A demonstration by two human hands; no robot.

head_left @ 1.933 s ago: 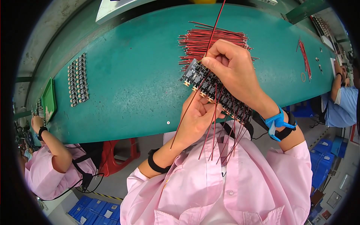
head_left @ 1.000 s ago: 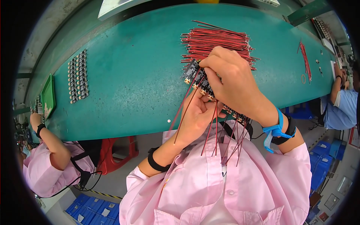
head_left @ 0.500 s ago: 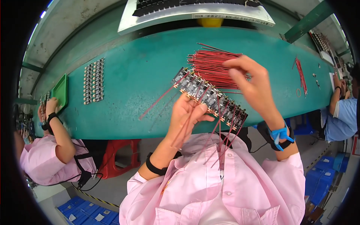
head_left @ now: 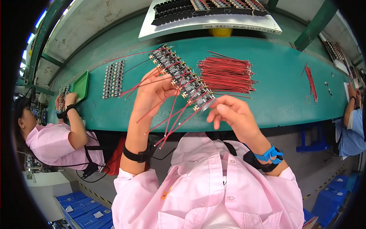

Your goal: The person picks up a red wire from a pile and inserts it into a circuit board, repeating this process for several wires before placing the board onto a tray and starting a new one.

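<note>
Left hand [head_left: 155,87] clamps the board strip [head_left: 183,78], probably light, stiff, fragile: hold its edges. Right hand [head_left: 237,115], four o'clock: grip unclear.

The strip of circuit boards [head_left: 182,78] hides some fingertips of the left hand [head_left: 148,96], so their exact hold cannot be seen. Whether the right hand [head_left: 237,114] touches the strip's lower end is unclear. The heaped red wires [head_left: 228,74] overlap too thickly to count. The upper edge cuts off the white tray [head_left: 171,31]; under it, a yellow thing [head_left: 221,33] is mostly hidden. At right, the dark rim cuts 1 co-worker [head_left: 352,129], and the small parts [head_left: 328,84] nearby are too tiny to identify.
</note>
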